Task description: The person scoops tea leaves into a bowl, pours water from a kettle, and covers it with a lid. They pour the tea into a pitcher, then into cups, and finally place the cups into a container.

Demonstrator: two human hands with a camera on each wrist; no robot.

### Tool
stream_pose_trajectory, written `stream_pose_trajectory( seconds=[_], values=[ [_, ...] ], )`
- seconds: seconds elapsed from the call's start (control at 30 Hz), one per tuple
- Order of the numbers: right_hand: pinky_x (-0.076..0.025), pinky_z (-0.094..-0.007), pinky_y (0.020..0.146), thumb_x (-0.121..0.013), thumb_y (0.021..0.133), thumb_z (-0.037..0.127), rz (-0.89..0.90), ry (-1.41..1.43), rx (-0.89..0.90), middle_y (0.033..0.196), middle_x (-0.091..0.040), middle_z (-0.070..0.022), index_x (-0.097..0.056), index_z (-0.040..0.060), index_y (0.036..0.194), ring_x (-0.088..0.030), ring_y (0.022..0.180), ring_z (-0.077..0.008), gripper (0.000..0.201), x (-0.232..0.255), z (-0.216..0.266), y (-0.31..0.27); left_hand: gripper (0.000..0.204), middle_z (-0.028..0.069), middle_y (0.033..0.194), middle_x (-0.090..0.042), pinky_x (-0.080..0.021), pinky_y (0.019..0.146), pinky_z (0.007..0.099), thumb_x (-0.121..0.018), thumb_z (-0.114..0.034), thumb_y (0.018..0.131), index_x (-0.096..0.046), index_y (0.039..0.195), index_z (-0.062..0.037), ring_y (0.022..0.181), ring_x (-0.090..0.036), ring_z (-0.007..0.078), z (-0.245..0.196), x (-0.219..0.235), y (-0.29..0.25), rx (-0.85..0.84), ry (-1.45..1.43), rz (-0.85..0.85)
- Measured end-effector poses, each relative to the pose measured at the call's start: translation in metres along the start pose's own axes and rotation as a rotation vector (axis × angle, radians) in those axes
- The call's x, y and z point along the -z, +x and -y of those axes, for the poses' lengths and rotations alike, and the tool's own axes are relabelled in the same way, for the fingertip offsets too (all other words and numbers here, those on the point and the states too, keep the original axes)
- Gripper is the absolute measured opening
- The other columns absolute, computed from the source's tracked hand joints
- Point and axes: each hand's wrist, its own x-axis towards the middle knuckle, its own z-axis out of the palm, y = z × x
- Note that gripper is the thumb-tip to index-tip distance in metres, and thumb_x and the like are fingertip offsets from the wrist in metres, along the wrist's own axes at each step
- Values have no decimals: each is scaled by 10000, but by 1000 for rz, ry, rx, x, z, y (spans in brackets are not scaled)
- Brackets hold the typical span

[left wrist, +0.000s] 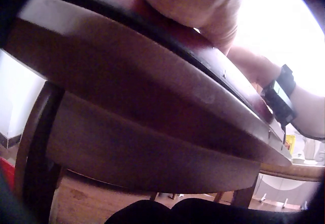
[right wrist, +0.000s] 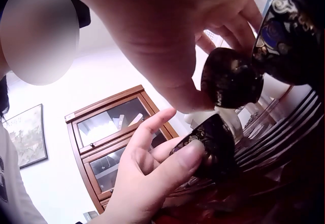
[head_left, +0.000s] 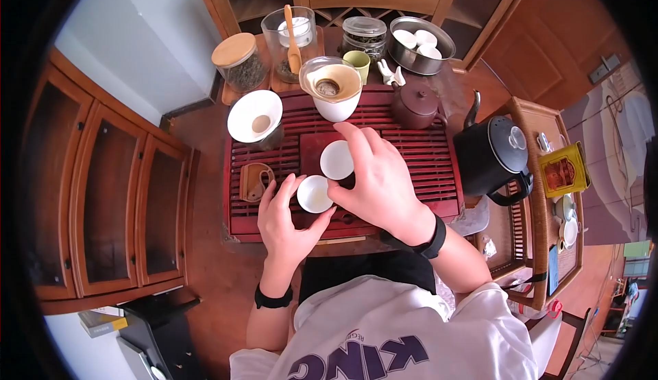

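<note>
In the head view, we see the left hand clamped on the near cup and the right hand clamped on the far cup, both over the slatted tea tray; we judge them light, stiff and fragile, best pinched by the upper sides. In the left wrist view, we find the wooden surface edge-on, cups hidden. In the right wrist view, we catch dark patterned outsides, a glass-fronted cabinet and a framed picture behind

Cams: head facing dn; wrists low, nr; head/R share cups.
</note>
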Motion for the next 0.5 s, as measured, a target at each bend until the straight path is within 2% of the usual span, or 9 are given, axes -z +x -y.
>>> stream_pose_trajectory(
  seconds=[0.13,0.2,0.23,0.3,0.5],
  values=[
    [-506,-457,938,-784,677,157,22,-2,11,962,-616,-158,-537,-8,1273,-643,930,-347,666,-5,-4,1,865,99,1134,-728,-456,1035,513,-909,-217,697,-440,1400,-35,1048,-707,257,1,-1,-1,10,-7,-7],
    [-453,-516,1042,-795,705,168,52,-79,29,969,-637,-146,-549,-9,1265,-651,962,-332,637,-4,-6,0,863,100,1134,-728,-456,1035,512,-910,-218,696,-442,1398,-35,1048,-707,256,1,0,-1,14,-12,-9],
    [-453,-516,1042,-795,705,168,52,-79,28,969,-637,-146,-549,-9,1265,-651,962,-332,637,-5,-6,-1,863,101,1133,-729,-456,1035,511,-909,-216,696,-442,1398,-34,1047,-708,256,0,0,0,14,-2,-3],
    [-391,-569,1100,-811,734,195,59,-53,0,995,-656,-120,-575,14,1249,-656,991,-311,595,-5,-6,-3,862,102,1132,-729,-456,1036,511,-909,-214,696,-442,1397,-33,1045,-709,256,-1,1,1,13,8,4],
    [-382,-566,1104,-831,727,213,76,-114,22,1028,-671,-93,-615,52,1238,-658,1007,-293,578,-1,-11,-2,863,104,1128,-729,-454,1038,514,-906,-208,696,-438,1399,-32,1041,-710,256,0,0,0,8,2,-1]
  ],
)
